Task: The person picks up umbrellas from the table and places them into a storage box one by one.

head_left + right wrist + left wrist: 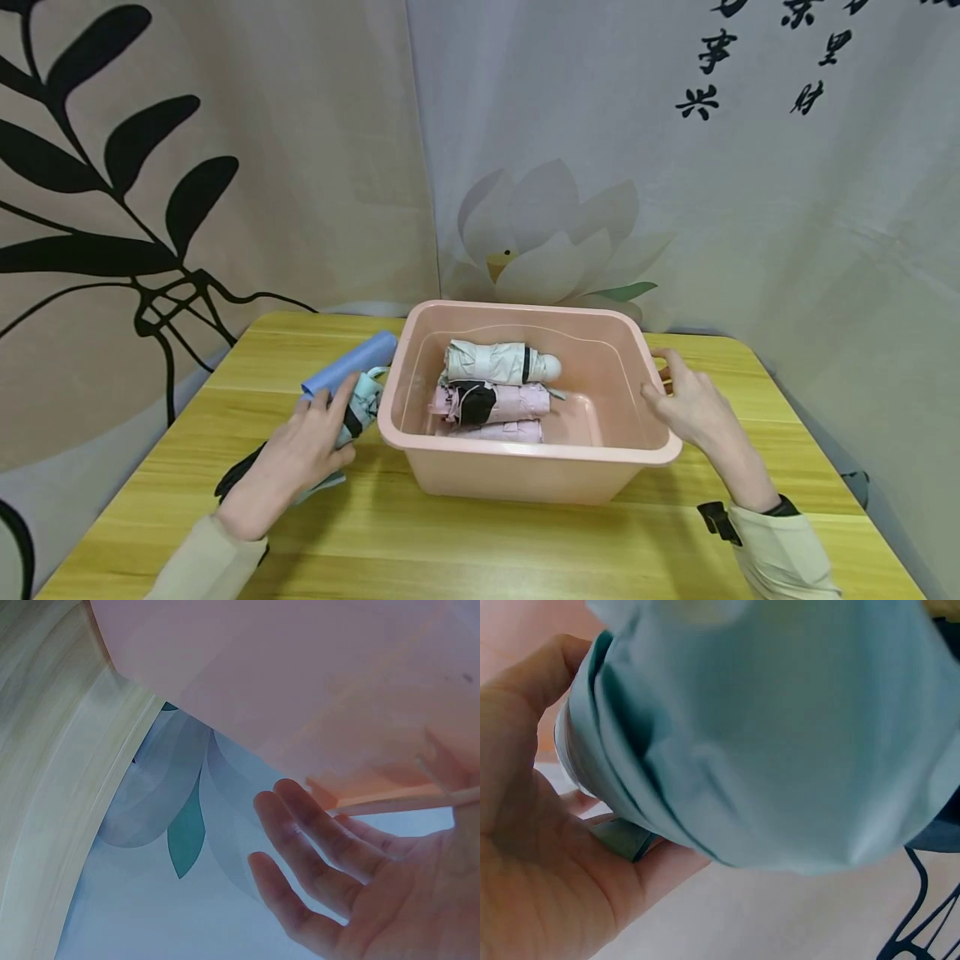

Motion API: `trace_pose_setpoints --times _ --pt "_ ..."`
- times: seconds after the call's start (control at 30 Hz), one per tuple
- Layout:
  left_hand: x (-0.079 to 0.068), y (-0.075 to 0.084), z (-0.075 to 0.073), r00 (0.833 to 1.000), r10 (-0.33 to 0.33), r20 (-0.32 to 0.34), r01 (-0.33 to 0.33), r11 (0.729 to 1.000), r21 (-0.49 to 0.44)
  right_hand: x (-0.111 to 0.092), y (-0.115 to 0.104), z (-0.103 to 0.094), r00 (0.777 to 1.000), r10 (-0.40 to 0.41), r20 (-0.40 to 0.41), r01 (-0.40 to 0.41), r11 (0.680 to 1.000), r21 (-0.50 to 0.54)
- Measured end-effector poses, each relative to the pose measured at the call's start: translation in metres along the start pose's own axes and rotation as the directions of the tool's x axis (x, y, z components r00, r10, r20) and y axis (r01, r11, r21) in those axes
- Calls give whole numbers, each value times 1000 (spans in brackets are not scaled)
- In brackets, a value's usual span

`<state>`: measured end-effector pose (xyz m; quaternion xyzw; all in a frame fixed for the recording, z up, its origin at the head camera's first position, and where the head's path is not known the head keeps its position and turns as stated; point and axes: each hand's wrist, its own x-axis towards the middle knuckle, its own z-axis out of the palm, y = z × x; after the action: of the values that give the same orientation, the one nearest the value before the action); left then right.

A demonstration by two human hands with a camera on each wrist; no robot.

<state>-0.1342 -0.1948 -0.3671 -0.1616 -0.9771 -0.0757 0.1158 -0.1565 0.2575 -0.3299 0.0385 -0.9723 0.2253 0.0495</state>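
My left hand [303,450] holds a light teal folded umbrella [363,404] on the table, left of a pink plastic tub [525,475]. In the left wrist view its fabric [780,735] fills the middle, with thumb and fingers around one side. A blue rolled umbrella [352,362] lies just beyond that hand. My right hand [693,400] grips the tub's right rim, thumb on the inner side. Its other fingers [311,859] hang loosely outside the wall. Inside the tub lie a white folded umbrella [487,363], a pink one with a black patch [517,402] and another pink one [510,432], partly hidden.
The wooden table [525,550] carries the tub near its back edge. Behind it hangs a printed cloth [337,167] with leaves, a lotus and writing. A dark thing [238,473], partly covered, shows beside my left wrist.
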Motion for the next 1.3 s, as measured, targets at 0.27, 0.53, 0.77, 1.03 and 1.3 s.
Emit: trace_pose_setpoints --times 0.27,0.53,0.77,1.03,1.3 --pt "1 -1 -5 996 25 -84 -22 999 39 0 -1 0 1000 3 3 -3 1000 5" --pt "6 0 -9 981 65 -182 -54 996 64 0 0 0 1000 -2 9 1 1000 14" --pt "13 0 -14 957 118 -264 -89 989 120 -1 0 0 1000 -3 6 3 1000 19" --pt "21 -3 -21 900 202 -386 -129 970 206 0 0 0 1000 -4 5 4 1000 19" --pt "31 -3 -32 853 271 -446 -163 950 265 0 0 0 1000 -2 5 2 1000 17"
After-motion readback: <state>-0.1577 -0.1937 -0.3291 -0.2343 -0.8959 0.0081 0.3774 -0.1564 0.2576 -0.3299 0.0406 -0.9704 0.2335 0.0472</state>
